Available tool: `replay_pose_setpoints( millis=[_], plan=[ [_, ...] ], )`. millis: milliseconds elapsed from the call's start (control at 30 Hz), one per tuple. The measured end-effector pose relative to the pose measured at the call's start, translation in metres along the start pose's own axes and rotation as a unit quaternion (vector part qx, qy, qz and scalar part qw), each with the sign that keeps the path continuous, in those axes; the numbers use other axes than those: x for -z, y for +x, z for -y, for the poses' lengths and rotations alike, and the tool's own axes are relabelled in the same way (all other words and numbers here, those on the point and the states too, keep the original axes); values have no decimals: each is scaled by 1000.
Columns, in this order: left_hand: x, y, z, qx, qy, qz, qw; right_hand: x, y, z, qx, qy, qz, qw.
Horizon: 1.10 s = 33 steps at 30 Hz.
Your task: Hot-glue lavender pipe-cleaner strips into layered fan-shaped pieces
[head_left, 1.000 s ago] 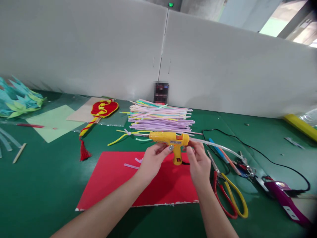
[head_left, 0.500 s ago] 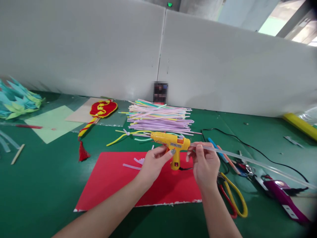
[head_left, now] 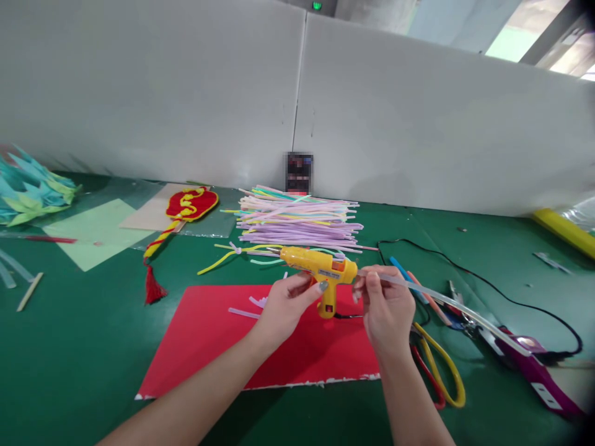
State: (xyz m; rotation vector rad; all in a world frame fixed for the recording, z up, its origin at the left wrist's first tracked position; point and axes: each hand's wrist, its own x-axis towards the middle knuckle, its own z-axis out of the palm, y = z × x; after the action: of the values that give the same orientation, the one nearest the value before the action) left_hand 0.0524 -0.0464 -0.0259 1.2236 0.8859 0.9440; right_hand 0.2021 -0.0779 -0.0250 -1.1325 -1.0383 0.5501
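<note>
One green bench (head_left: pixel 83 359) carries one red board (head_left: pixel 320 353). Over the board's far edge, one clear glue stick (head_left: pixel 432 292), pinched by the right hand (head_left: pixel 388 310), enters one yellow hot-glue gun (head_left: pixel 320 265), pointing left, long axis nearly level; the left hand (head_left: pixel 286 306) has its fingers gripping it.

Looking like a handicraft workshop. Showing a green worktop (head_left: pixel 93 347) backed by a pale partition (head_left: pixel 186 93). Carrying a pile of pastel pipe cleaners (head_left: pixel 297 217), a yellow glue gun (head_left: pixel 320 263), scissors (head_left: pixel 460 387) and a tasselled fan (head_left: pixel 192 203). Displaying a lit green sign (head_left: pixel 317 6) above the partition, hinting at a shared building.
</note>
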Motion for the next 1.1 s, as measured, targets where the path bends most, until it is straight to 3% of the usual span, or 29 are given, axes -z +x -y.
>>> replay_pose_setpoints(
  millis=[300,1100],
  plan=[
    [0,1,2,-4,5,1,1000,2,1,-2,37,-4,17,999],
    [1,-1,-1,-23,89,-20,996,-4,-2,-11,-36,28,-35,998]
  ],
)
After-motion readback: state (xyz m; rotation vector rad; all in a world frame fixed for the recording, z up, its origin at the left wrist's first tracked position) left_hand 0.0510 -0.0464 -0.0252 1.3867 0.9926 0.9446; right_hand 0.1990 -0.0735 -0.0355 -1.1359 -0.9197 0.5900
